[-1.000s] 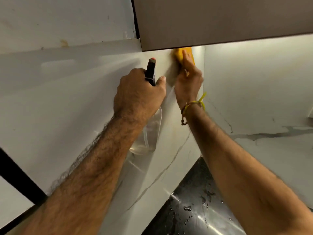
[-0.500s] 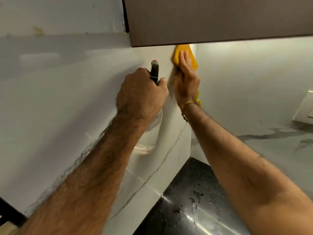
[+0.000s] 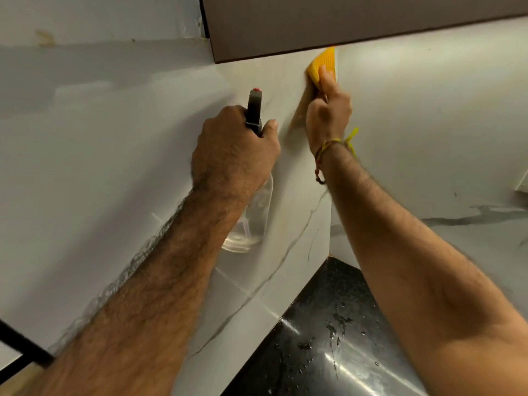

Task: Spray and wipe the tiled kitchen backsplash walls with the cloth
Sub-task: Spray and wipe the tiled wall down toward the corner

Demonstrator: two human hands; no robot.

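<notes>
moved: cloth now higher in corner, upper centre | right hand presses it | left hand grips sprayer | risk: cloth snags under cabinet

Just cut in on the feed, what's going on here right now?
A person is cleaning the tiled backsplash in the corner under the upper cabinet. The right hand presses a yellow cloth against the tile just below the cabinet's edge. The left hand grips a clear spray bottle, nozzle pointing at the wall. The black countertop below is wet with droplets.
</notes>
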